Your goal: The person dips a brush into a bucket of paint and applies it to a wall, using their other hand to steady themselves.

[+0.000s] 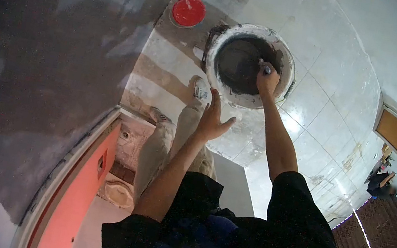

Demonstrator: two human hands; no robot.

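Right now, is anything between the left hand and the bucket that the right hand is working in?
Nothing visible blocks it. The left hand hovers open just short of the bucket, with only bare floor tile between them. The right hand already grips a tool handle inside it. The red lid lies off to the side.

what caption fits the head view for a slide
Right hand grips a tool inside a white bucket of dark mix; left hand hovers open beside it.
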